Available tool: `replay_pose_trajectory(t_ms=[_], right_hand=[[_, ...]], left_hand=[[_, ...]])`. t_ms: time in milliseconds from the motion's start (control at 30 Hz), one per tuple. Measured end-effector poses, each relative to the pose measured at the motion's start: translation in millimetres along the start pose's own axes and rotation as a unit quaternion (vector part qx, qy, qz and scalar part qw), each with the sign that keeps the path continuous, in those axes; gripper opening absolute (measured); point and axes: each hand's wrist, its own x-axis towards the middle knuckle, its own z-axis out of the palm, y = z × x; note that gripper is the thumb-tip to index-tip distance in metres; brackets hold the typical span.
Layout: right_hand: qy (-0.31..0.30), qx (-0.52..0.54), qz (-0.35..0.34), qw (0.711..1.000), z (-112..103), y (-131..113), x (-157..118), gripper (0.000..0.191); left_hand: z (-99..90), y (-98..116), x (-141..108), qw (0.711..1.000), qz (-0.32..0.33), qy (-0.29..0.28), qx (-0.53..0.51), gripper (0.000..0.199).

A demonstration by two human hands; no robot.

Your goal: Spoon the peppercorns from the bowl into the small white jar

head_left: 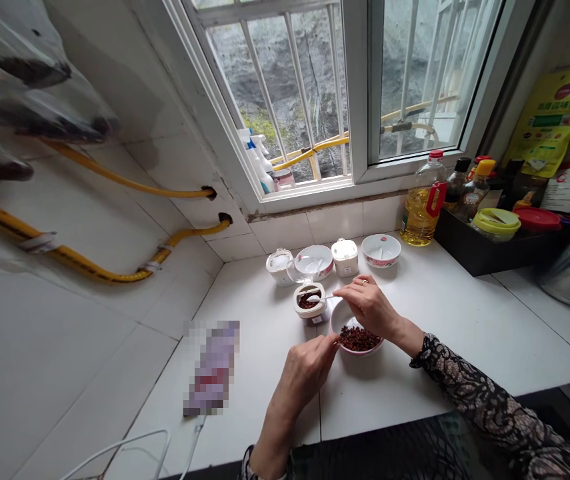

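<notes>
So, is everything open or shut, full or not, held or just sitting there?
Front jar: open, dark red bits inside
Front bowl: upright, partly filled with similar bits
Spoon: held by the right hand, head over the front jar
Left hand: fingers pinched at the front bowl's rim
Oil bottle: upright, capped, partly full

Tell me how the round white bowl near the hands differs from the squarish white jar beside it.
The round white bowl has a circular, wider mouth; the squarish white jar has a narrower one with rounded corners. The left hand is at the bowl's rim, while the jar has a small white spoon, held by the right hand, at its mouth. Both hold dark reddish-brown grains.
</notes>
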Motion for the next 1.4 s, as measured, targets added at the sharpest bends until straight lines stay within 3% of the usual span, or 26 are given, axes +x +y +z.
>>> replay_pose_trajectory(t_ms=[100,233,367,500,633,967,1400], right_hand=[[0.042,0.002,-0.011,0.999,-10,-1,3,0.025],[0.080,0.018,0.079,0.993,-28,7,6,0.019],[-0.006,-0.025,0.116,0.993,-35,18,5,0.022],[-0.097,-0.070,0.102,0.988,-25,18,1,0.021],[-0.133,-0.044,0.108,0.984,-13,11,-2,0.022],[-0.094,0.076,0.263,0.957,-20,19,3,0.026],[-0.039,0.217,0.353,0.909,-24,22,7,0.020]], left_hand=[[-0.6,0,0,1.000,-0.004,-0.004,0.003,0.035],[-1.2,0,-1,1.000,-0.006,-0.006,-0.005,0.033],[0.0,-1,-2,1.000,-0.004,-0.004,-0.009,0.030],[1.3,-2,-2,1.000,-0.004,-0.001,-0.006,0.030],[0.7,-1,-2,1.000,-0.005,-0.006,-0.005,0.029],[0.5,-2,-3,1.000,-0.007,-0.011,0.002,0.028],[-1.7,0,-1,1.000,-0.004,-0.002,-0.001,0.030]])
